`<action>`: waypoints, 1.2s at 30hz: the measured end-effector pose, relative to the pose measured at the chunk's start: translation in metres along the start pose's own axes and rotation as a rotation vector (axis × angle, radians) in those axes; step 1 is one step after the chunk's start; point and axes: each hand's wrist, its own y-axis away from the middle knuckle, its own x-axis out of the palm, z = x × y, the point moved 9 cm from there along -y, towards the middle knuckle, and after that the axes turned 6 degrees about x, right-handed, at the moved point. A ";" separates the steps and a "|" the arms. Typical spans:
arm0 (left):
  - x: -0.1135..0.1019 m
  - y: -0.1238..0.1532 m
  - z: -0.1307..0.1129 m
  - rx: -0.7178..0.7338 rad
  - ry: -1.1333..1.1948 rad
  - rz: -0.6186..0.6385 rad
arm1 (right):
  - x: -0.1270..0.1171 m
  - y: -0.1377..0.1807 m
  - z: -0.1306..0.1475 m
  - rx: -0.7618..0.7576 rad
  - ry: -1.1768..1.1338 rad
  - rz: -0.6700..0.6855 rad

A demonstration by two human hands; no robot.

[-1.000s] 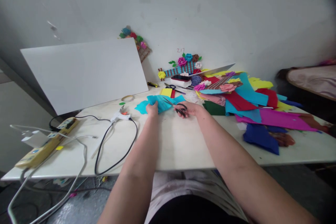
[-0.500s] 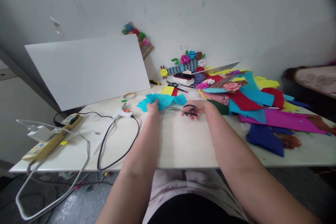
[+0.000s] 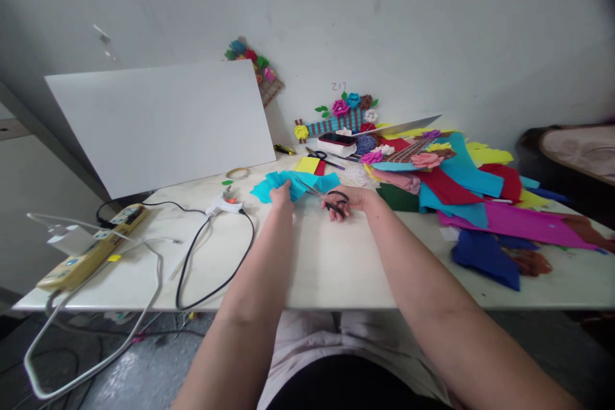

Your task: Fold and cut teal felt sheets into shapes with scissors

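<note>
My left hand point(image 3: 281, 193) pinches a crumpled turquoise sheet of crepe paper point(image 3: 264, 188) near the middle of the table. In my right hand point(image 3: 348, 200) are black-handled scissors point(image 3: 337, 196), fingers through the loops. Their blades point left and reach the paper's near edge, close to my left hand. Whether the blades are parted is hard to make out. Behind the paper lie a yellow square of paper point(image 3: 306, 164) and a second pair of scissors point(image 3: 318, 155).
A white glue gun point(image 3: 223, 205) with a black cord lies left, by a yellow power strip point(image 3: 96, 246). Coloured crepe paper point(image 3: 521, 221) is heaped right. A white board point(image 3: 161, 131) leans on the wall. A phone point(image 3: 337, 139) and a tape roll point(image 3: 237, 173) lie farther back.
My right hand has moved left with the scissors, and the blades now meet the turquoise paper and tilt more upward. My left hand stays about where it was.
</note>
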 end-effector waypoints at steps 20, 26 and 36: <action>0.010 0.015 0.004 -0.045 0.127 0.041 | 0.004 -0.006 0.012 0.002 -0.019 -0.115; 0.007 0.020 0.003 -0.070 0.195 0.030 | 0.007 -0.002 0.019 0.001 0.016 -0.151; 0.014 0.017 0.012 -0.114 0.362 0.035 | 0.007 0.001 0.023 -0.009 0.021 -0.205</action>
